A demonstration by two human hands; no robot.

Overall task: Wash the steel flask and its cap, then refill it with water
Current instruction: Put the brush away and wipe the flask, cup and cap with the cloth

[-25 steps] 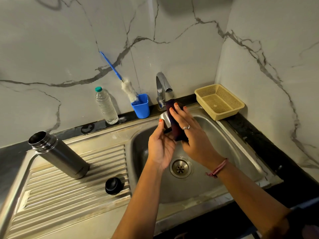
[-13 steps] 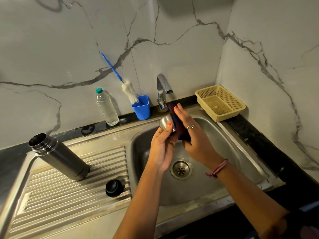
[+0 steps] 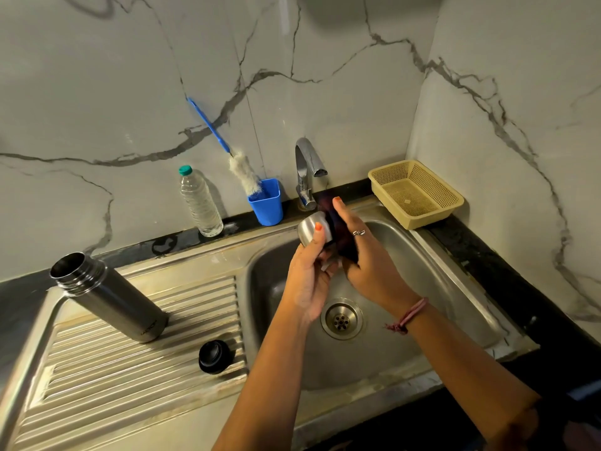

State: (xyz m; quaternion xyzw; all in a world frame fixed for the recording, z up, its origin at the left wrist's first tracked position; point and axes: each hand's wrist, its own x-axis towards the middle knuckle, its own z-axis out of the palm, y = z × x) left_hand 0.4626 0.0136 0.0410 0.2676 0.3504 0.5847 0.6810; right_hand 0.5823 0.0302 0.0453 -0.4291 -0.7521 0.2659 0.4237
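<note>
Left hand (image 3: 309, 271) grips the steel cap (image 3: 313, 230) over the sink (image 3: 455, 288) while the right hand (image 3: 364, 258) presses a dark scrubber (image 3: 338, 236) against it, flask (image 3: 107, 296) standing well off to the left.

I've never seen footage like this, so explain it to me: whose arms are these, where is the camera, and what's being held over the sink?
No machine here: a person wears a camera on the head, looking down at their own arms. The left hand grips a steel cap; the right hand holds a dark scrubbing pad against it, above the sink. On the ribbed drainboard the open steel flask stands, with a black stopper near it. Behind are a water bottle, a brush in a blue cup, the tap and a yellow basket.
</note>
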